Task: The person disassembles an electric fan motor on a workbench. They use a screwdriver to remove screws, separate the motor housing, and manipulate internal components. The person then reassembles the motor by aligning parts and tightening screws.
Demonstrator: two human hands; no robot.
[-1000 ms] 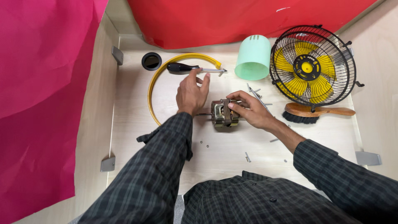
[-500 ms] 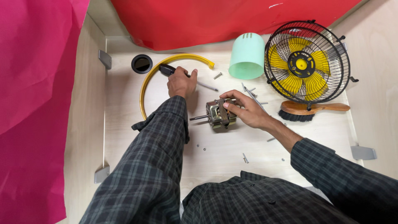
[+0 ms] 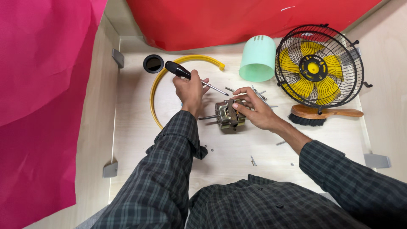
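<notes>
My left hand (image 3: 189, 90) grips a screwdriver (image 3: 178, 71) with a black handle; its metal shaft points right toward the motor. A small metal fan motor (image 3: 229, 114) with a shaft sticking out to the left lies on the light wooden table (image 3: 135, 127). My right hand (image 3: 256, 111) is closed over the motor's right side and holds it down. Several loose screws (image 3: 253, 160) lie around the motor.
A black wire fan guard with yellow blades (image 3: 318, 65) stands at the right. A mint-green plastic cover (image 3: 257, 59) is behind the motor, a wooden brush (image 3: 324, 113) to its right. A yellow ring (image 3: 159, 80) and a black round cap (image 3: 153, 63) lie at the left. Red and pink sheets surround the table.
My left hand has taken up the screwdriver from the table and lifted it, its tip now angled toward the motor. My right hand stays on the motor.
</notes>
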